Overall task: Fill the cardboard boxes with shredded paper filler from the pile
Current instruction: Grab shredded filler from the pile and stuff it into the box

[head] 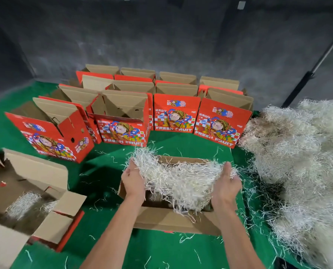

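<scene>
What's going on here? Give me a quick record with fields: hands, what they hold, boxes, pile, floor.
left hand: grips one end of the filler bundle
right hand: grips the other end
filler bundle: held over the open box
open box: directly below the hands
box at left: open, some filler inside
upright red boxes: in rows behind, flaps open
pile: large, at right
green floor covering: scattered with loose strands

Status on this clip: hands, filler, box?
Left hand and right hand hold a filler bundle. Bundle above open box. Nothing in the way.
</scene>
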The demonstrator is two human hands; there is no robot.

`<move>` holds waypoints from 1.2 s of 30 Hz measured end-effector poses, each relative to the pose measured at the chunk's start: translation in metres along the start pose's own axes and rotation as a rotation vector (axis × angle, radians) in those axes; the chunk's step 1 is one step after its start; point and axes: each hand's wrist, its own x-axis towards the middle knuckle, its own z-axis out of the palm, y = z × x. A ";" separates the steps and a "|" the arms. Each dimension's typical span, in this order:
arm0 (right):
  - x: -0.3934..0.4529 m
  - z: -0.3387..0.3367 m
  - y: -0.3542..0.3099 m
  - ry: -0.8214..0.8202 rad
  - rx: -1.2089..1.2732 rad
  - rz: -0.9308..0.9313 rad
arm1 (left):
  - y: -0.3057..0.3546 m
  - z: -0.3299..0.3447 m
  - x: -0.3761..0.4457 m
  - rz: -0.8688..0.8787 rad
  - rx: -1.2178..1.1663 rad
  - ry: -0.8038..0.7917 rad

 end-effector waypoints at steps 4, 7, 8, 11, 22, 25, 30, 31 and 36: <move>0.000 -0.004 -0.003 -0.002 0.012 0.045 | 0.000 -0.007 0.001 -0.009 0.023 -0.045; 0.006 -0.015 -0.008 0.032 0.094 0.068 | 0.006 -0.020 0.010 -0.062 -0.218 -0.041; 0.006 -0.015 -0.009 0.041 0.118 0.085 | 0.006 -0.020 0.008 -0.098 -0.263 -0.061; 0.003 -0.013 -0.013 0.009 0.176 0.171 | 0.013 -0.008 -0.009 -0.074 0.009 -0.136; -0.026 -0.011 -0.041 -0.480 0.701 0.427 | 0.028 0.014 -0.079 -0.377 -0.086 -0.705; -0.032 -0.011 -0.039 -0.423 0.511 0.299 | 0.028 0.018 -0.077 -0.306 -0.197 -0.677; -0.026 -0.013 -0.034 -0.133 0.255 -0.090 | 0.044 0.015 -0.061 0.020 -0.098 -0.502; -0.030 -0.012 -0.038 -0.199 0.261 -0.105 | 0.047 0.018 -0.060 0.073 -0.062 -0.515; -0.060 0.012 -0.052 -0.430 -0.056 -0.223 | 0.052 0.037 -0.082 0.149 0.305 -0.733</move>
